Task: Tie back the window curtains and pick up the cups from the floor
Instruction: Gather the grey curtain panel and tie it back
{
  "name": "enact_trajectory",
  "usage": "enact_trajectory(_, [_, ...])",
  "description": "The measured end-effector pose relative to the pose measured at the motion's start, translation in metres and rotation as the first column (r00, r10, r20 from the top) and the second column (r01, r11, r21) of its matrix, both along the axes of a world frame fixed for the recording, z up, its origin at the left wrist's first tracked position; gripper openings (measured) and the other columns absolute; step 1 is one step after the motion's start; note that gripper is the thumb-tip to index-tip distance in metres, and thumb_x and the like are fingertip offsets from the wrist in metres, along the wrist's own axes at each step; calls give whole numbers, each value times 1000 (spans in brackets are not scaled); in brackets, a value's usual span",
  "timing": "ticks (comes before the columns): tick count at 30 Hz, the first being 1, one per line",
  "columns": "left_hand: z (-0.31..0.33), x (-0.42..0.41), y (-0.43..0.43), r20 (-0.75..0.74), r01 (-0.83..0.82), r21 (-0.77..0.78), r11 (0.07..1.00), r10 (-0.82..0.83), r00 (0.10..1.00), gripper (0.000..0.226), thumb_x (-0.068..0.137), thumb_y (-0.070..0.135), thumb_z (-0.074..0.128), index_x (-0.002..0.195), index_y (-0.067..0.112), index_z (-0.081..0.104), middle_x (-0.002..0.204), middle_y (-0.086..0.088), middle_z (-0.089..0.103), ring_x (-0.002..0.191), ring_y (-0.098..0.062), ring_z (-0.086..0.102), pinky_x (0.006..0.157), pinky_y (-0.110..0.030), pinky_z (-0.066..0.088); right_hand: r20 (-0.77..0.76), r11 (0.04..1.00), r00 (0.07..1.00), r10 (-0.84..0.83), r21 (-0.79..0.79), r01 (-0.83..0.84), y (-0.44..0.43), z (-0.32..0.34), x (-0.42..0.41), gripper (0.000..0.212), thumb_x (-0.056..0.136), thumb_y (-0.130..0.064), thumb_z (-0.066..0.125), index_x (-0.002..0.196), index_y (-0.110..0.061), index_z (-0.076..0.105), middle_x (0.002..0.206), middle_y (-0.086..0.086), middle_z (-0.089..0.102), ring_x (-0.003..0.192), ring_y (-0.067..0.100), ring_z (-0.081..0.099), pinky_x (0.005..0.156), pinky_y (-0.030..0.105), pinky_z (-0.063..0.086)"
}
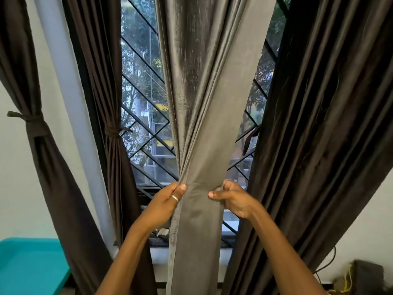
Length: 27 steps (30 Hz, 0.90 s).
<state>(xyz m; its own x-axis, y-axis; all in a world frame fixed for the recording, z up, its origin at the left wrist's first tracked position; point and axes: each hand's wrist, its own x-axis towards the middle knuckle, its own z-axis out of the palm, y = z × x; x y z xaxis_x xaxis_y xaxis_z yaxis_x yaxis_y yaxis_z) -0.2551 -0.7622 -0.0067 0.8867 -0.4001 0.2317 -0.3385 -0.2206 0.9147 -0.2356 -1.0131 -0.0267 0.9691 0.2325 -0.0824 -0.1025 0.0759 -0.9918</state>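
Now left hand (pixel 168 202) and right hand (pixel 235 199) grip opposite edges of the grey curtain (pixel 202 124).

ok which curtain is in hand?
Grey middle curtain: left hand and right hand gather it. Far-left brown curtain and next brown curtain are tied; right brown curtain hangs loose.

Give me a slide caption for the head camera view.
The left hand and right hand bunch the grey curtain at the window; two dark curtains to the left are already tied back.
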Motion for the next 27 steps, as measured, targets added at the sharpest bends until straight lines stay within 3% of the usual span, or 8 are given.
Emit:
enact_trajectory(5, [-12, 8, -11, 141, -198, 104, 975, 183, 973, 35, 102, 45, 45, 83, 18, 55, 73, 1, 62, 68, -14, 59, 68, -40, 47, 124, 978, 976, -181, -78, 191, -5, -2, -20, 35, 82, -7, 80, 115, -5, 68, 114, 19, 73, 109, 37, 69, 102, 57, 51])
enact_trajectory(8, [-17, 6, -21, 158, -240, 83, 967, 225, 961, 29, 103, 40, 47, 83, 18, 48, 65, 3, 56, 59, -13, 52, 60, -37, 43, 285, 900, 897, -337, -183, 396, 8, -4, -34, 20, 90, -7, 72, 108, -17, 70, 104, 3, 77, 98, 20, 73, 94, 48, 57])
enact_trajectory(10, [-21, 2, -30, 195, -281, 93, 955, 259, 946, 19, 103, 37, 47, 93, 22, 52, 70, -2, 62, 63, -20, 59, 63, -44, 47, 420, 751, 785, -455, -294, 592, 21, -9, -41, 15, 92, -17, 70, 104, -25, 68, 98, -6, 75, 93, 11, 71, 88, 43, 59])
enact_trajectory(13, [-24, -6, -43, 315, -398, 112, 911, 347, 883, 11, 103, 31, 48, 109, 27, 56, 66, 5, 59, 64, -14, 58, 59, -38, 45, 604, 463, 615, -507, -410, 786, 43, -20, -50, 24, 95, -27, 64, 116, -15, 63, 96, 4, 73, 91, 26, 69, 75, 42, 56])
enact_trajectory(16, [-23, -13, -51, 355, -474, 128, 871, 406, 842, 18, 102, 31, 46, 115, 29, 59, 68, 7, 59, 68, -19, 60, 58, -35, 43, 709, 297, 568, -418, -485, 823, 68, -26, -60, 27, 102, -30, 52, 120, -11, 56, 90, 12, 72, 83, 36, 68, 65, 44, 52])
enact_trajectory(20, [-20, -15, -54, 339, -451, 161, 878, 380, 861, 18, 101, 32, 46, 110, 26, 61, 72, 1, 63, 69, -23, 61, 61, -39, 49, 764, 283, 585, -274, -517, 808, 93, -31, -69, 34, 104, -31, 45, 131, -10, 48, 89, 9, 71, 77, 32, 69, 60, 41, 51])
enact_trajectory(24, [-14, -18, -52, 300, -353, 163, 921, 295, 907, 17, 102, 27, 46, 106, 27, 62, 71, 4, 63, 66, -13, 61, 60, -32, 48, 776, 387, 602, -190, -504, 772, 109, -26, -72, 56, 99, -26, 56, 149, -14, 34, 92, -1, 71, 76, 17, 70, 59, 21, 43])
enact_trajectory(27, [-11, -16, -46, 189, -249, 130, 960, 223, 956, 23, 102, 25, 44, 114, 31, 63, 76, 5, 66, 70, -8, 64, 66, -31, 53, 755, 435, 630, -185, -511, 741, 111, -28, -71, 69, 95, -23, 59, 155, -15, 26, 97, -1, 72, 83, 16, 71, 61, 17, 41])
